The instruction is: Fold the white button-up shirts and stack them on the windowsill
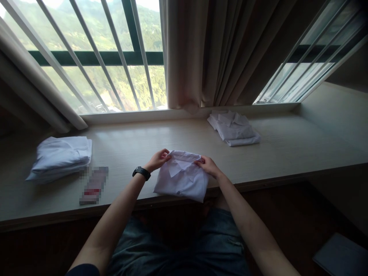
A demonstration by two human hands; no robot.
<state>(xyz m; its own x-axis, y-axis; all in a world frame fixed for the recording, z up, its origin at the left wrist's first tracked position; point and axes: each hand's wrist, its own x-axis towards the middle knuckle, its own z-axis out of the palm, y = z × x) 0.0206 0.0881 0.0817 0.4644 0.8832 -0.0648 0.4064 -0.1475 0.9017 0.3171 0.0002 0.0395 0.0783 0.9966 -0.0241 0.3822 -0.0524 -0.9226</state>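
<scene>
A folded white shirt [181, 177] lies on the pale wooden counter [178, 134] near its front edge, collar up. My left hand [157, 159], with a black watch on the wrist, pinches the shirt's top left corner by the collar. My right hand [207, 165] grips the top right corner. Both hands hold the far edge of the shirt, whose lower corner hangs slightly over the counter's edge.
A pile of folded white shirts [61, 156] sits at the left, another pile [233, 128] at the back right. A blurred flat item [94, 184] lies left of my hands. Brown curtains [218, 50] and barred windows stand behind. A dark flat object [340, 256] lies on the floor.
</scene>
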